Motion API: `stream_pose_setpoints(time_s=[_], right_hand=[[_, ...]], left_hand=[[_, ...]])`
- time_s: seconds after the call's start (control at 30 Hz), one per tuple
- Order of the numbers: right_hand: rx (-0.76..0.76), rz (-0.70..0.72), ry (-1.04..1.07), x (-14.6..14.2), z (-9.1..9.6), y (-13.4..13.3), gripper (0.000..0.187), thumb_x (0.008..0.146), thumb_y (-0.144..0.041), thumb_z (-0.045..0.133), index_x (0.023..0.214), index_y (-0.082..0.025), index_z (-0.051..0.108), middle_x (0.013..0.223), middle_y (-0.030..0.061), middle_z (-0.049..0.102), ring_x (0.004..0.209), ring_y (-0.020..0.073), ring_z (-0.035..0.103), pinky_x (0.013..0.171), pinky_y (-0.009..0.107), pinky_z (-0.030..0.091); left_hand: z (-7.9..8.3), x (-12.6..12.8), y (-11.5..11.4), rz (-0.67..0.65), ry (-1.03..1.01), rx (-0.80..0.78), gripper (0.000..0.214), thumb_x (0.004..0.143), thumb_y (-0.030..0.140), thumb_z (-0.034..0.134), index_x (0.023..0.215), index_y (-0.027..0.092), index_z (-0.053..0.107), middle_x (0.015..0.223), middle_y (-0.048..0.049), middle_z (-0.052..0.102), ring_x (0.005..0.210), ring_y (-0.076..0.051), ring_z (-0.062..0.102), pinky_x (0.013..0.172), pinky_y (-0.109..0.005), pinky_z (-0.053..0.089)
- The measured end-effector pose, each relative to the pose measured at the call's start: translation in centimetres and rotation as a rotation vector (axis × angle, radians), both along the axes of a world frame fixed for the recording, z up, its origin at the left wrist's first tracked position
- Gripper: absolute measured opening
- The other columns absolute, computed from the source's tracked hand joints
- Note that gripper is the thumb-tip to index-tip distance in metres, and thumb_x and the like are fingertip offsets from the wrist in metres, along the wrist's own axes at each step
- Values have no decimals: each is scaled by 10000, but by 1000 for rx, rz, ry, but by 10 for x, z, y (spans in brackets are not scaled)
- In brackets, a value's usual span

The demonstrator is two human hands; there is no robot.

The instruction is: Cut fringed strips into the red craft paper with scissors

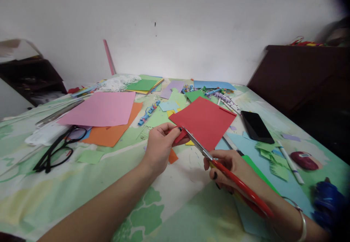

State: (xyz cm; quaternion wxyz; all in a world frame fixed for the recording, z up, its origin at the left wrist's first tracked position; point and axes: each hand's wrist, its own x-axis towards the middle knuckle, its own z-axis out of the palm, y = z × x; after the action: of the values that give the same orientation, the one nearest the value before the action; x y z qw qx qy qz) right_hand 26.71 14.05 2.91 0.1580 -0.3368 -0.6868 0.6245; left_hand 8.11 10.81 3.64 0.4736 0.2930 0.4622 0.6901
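Note:
My left hand (161,149) pinches a small red piece of paper (181,135) between thumb and fingers. In my right hand (225,167) is a pair of scissors (235,180) with long red handles. Their metal blades point up and left, and the tip reaches the red piece by my left thumb. I cannot tell whether the blades are fully closed. Just behind the blades is a larger red sheet (203,120), with a narrow strip along its right corner. Whether the small piece is joined to this sheet is hidden by my fingers and the scissors.
Pink paper (101,109) overlaps orange paper (117,131) on the left, near black glasses (58,152). On the right are a black phone (257,126), a white pen (291,163), fringed green scraps (273,158) and a dark red object (304,160). A wall stands behind.

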Motion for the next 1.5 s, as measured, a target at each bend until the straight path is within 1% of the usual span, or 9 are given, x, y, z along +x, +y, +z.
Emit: stream_pose_setpoints(time_s=[0.23, 0.37, 0.73, 0.87, 1.0, 1.1, 1.27, 1.4, 1.5], right_hand=[[-6, 1, 32, 0, -1, 0, 450, 644, -545, 740, 757, -153, 551, 541, -40, 457, 433, 70, 368, 363, 168, 277], [1, -2, 25, 0, -3, 0, 450, 639, -547, 743, 745, -156, 546, 546, -33, 471, 435, 76, 394, 363, 168, 278], [-24, -43, 4, -3, -1, -2, 456, 595, -544, 768, 691, -165, 533, 539, -32, 484, 419, 67, 361, 355, 172, 275], [-28, -40, 14, -2, -1, -2, 479, 600, -565, 758, 719, -157, 538, 545, -34, 470, 430, 66, 358, 354, 163, 276], [4, 18, 27, 1, 1, -1, 503, 639, -597, 724, 785, -144, 562, 531, -28, 479, 439, 78, 390, 370, 165, 288], [4, 30, 17, 2, 3, -1, 534, 650, -626, 701, 818, -138, 565, 519, -21, 492, 420, 75, 372, 364, 169, 283], [18, 22, 0, 1, 3, -1, 526, 648, -625, 703, 809, -144, 560, 523, -19, 507, 406, 68, 359, 366, 171, 289], [15, 19, -2, 1, 2, -1, 553, 638, -653, 691, 812, -143, 563, 522, -23, 494, 422, 79, 390, 364, 167, 295], [15, 21, 2, 1, 2, -1, 547, 643, -644, 696, 811, -141, 564, 517, -24, 496, 409, 69, 367, 364, 163, 294]], left_hand=[[-1, 0, 0, 5, -10, 4, 97, 683, 163, 658, 605, 126, 614, 657, -36, 685, 681, -167, 686, 731, -314, 569], [-3, 1, 1, -6, -15, 17, 97, 689, 170, 655, 608, 124, 626, 654, -37, 683, 698, -169, 689, 765, -322, 561], [-4, 0, 1, -3, -25, 14, 103, 685, 171, 670, 602, 125, 628, 674, -32, 677, 687, -147, 671, 752, -306, 563], [-3, 0, 1, -3, -24, 19, 96, 692, 159, 668, 612, 123, 632, 665, -21, 670, 673, -130, 660, 735, -286, 567], [-2, 0, 0, 3, -27, 15, 106, 697, 153, 656, 602, 130, 614, 649, -18, 671, 646, -124, 652, 697, -276, 569], [-1, 0, -1, 9, -27, 17, 120, 697, 147, 642, 587, 134, 594, 637, -21, 667, 647, -138, 657, 670, -282, 571], [-1, 1, -1, 9, -26, 20, 118, 703, 142, 627, 592, 134, 588, 619, -18, 665, 647, -150, 666, 696, -313, 574], [-1, 1, 0, 11, -25, 19, 115, 701, 144, 630, 595, 132, 588, 612, -16, 663, 654, -152, 672, 700, -309, 571], [-1, 1, 0, 10, -26, 17, 110, 699, 148, 629, 599, 131, 589, 616, -17, 666, 655, -154, 674, 703, -308, 569]])
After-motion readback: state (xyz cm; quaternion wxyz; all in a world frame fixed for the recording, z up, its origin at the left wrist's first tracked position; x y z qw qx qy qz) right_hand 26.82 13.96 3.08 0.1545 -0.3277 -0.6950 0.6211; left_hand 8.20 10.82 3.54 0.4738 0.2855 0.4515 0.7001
